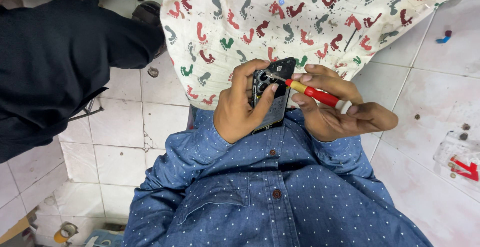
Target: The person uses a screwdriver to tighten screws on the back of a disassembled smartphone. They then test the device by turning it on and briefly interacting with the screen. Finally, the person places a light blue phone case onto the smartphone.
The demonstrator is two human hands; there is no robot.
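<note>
I count one opened smartphone (272, 94) and one red-handled screwdriver (316, 94). My left hand (240, 104) is wrapped tight around the phone above my lap; my right hand (332, 109) pinches the screwdriver, its tip touching the phone's camera end.

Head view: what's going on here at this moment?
A person in a blue dotted shirt holds an opened phone upright in the left hand, back cover off, insides and camera lenses showing. The right hand holds a red-and-yellow screwdriver, its tip set at the phone's top near the lenses. Behind lies a stained cloth printed with footprints. Another person's dark sleeve is at the left, over a tiled surface.
</note>
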